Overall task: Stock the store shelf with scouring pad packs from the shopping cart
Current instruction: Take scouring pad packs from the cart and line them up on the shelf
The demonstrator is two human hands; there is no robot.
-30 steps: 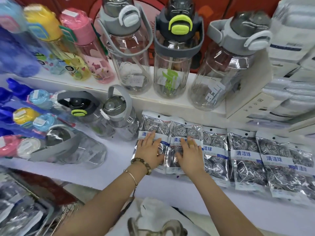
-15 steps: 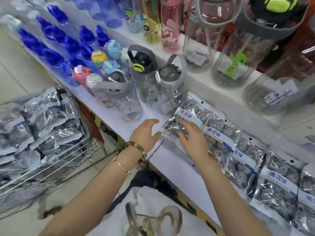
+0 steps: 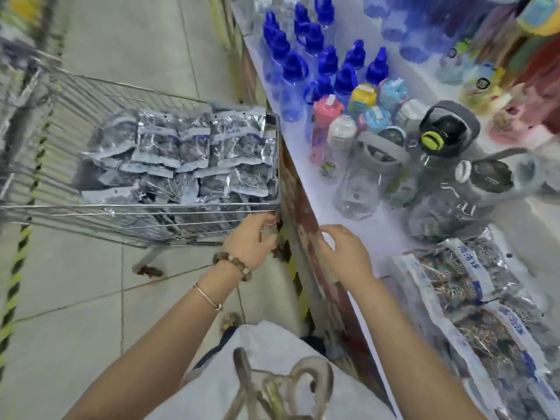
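Stocking part-done: some scouring pad packs lie on the shelf right of the relaxed, empty right hand; remaining packs fill the shopping cart beyond the left hand, grip indeterminable.

**Cam inventory, 1 item: head cam.**
- Mount: on your head, wide-angle. Sole view.
- Facing: fwd and steeply down, along the aisle.
- Near field: your forearms enter from the btm edge. Left hand and right hand sit mid-frame, close to the lens.
- Frame-left: floor and shopping cart, seen from above, a bit farther off.
- Frame-right: store shelf, top-down, running diagonally from btm R to top centre.
- Optics: edges bend and blur, esp. the top R corner.
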